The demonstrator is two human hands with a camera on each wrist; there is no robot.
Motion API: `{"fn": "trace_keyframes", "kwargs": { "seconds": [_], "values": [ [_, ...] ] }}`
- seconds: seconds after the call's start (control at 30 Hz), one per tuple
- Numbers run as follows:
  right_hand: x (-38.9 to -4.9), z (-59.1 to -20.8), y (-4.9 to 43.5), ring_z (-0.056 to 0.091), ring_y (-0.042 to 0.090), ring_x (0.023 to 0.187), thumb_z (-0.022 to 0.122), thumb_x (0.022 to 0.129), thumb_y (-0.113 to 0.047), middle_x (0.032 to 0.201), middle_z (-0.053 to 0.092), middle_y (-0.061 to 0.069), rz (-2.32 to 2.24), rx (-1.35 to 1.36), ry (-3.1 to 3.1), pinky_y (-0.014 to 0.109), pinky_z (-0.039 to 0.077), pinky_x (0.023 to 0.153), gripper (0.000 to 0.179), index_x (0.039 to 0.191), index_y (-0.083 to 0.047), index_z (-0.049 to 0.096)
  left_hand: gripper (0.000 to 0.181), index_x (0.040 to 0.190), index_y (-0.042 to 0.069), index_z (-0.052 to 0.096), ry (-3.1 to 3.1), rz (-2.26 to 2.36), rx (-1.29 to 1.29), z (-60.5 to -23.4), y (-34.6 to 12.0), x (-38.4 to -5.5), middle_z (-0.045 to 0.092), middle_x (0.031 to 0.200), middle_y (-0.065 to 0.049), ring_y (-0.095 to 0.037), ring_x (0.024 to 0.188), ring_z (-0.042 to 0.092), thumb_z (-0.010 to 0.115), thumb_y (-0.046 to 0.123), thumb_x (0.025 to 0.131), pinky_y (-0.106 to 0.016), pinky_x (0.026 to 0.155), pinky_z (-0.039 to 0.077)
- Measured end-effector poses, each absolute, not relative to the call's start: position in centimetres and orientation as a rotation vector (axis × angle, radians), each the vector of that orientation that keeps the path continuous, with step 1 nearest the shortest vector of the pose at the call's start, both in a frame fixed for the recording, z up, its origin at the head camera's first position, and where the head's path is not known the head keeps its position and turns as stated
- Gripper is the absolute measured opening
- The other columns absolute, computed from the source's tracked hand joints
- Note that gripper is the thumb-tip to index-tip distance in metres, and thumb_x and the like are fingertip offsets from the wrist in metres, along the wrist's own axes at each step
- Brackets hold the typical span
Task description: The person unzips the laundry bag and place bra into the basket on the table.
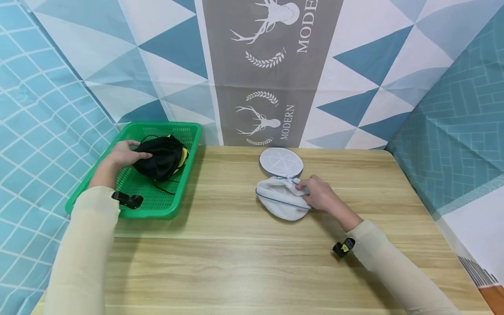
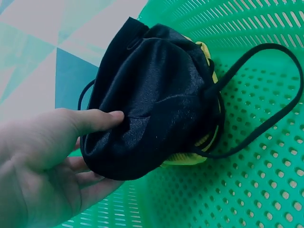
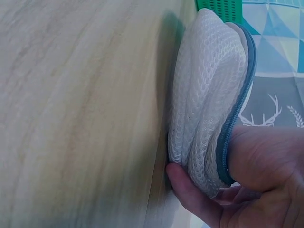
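Observation:
In the green basket (image 1: pixel 179 205), a black bra (image 1: pixel 159 158) with thin straps lies folded, and yellow cloth (image 2: pixel 190 158) shows along its side. My left hand (image 1: pixel 125 154) pinches its near edge, thumb on top and fingers underneath. On the table to the right is a white mesh laundry bag (image 1: pixel 281 205) with a blue zipper, its round lid (image 1: pixel 281 162) flipped back toward the wall. With my right hand (image 1: pixel 318 192) I grip the bag's right rim, the thumb along its outside in the right wrist view. Most of the bag's inside is hidden from view.
The wooden table (image 1: pixel 236 262) runs up to a wall covering (image 1: pixel 271 74) with triangles and deer prints. Blue tiled cloth (image 1: pixel 31 131) borders the left side, close to the basket. Wrist cameras (image 1: pixel 127 200) are strapped to both forearms.

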State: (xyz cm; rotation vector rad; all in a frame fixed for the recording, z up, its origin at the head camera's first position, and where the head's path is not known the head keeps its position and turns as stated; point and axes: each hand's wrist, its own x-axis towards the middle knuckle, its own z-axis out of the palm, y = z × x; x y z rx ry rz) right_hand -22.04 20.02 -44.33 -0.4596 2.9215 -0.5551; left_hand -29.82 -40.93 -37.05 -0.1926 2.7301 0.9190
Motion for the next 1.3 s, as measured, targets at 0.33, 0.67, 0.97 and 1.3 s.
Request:
{"fn": "trace_keyframes", "kwargs": {
  "seconds": [0.33, 0.67, 0.97, 1.3],
  "values": [
    [-22.7, -44.0, 20.7, 0.068, 0.043, 0.124, 0.081, 0.093, 0.000, 0.131, 0.077, 0.028, -0.666, -0.478, 2.852, 0.062, 0.057, 0.109, 0.034, 0.127, 0.001, 0.081, 0.087, 0.178, -0.003, 0.013, 2.691, 1.067, -0.180, -36.5, -40.9, -29.8, 0.017, 0.180, -0.044, -0.065, 0.164, 0.025, 0.050, 0.048, 0.118, -0.077, 0.132, 0.032],
    [-25.3, -47.3, 22.9, 0.066, 0.033, 0.113, 0.084, 0.100, -0.027, 0.135, 0.078, 0.022, -0.750, -0.535, 2.824, 0.046, 0.056, 0.091, 0.033, 0.128, -0.010, 0.082, 0.083, 0.179, 0.001, 0.010, 2.690, 1.095, -0.122, -36.2, -40.4, -29.8, 0.012, 0.183, -0.041, -0.065, 0.166, 0.022, 0.047, 0.045, 0.119, -0.079, 0.133, 0.029],
    [-22.8, -42.6, 21.6, 0.073, 0.045, 0.125, 0.073, 0.109, -0.037, 0.135, 0.078, 0.028, -0.883, -0.477, 2.820, 0.062, 0.060, 0.107, 0.039, 0.129, -0.004, 0.081, 0.079, 0.178, 0.000, 0.017, 2.797, 1.058, -0.054, -35.1, -38.5, -29.5, 0.017, 0.184, -0.036, -0.061, 0.169, 0.022, 0.049, 0.042, 0.120, -0.077, 0.133, 0.030],
    [-23.0, -40.8, 21.6, 0.064, 0.056, 0.143, 0.069, 0.111, -0.039, 0.151, 0.070, 0.031, -0.917, -0.452, 2.876, 0.071, 0.053, 0.118, 0.043, 0.136, -0.005, 0.076, 0.077, 0.178, 0.001, 0.021, 2.823, 1.013, -0.009, -34.3, -37.1, -29.5, 0.020, 0.185, -0.034, -0.060, 0.170, 0.021, 0.051, 0.040, 0.119, -0.077, 0.132, 0.031]
  ]
}}
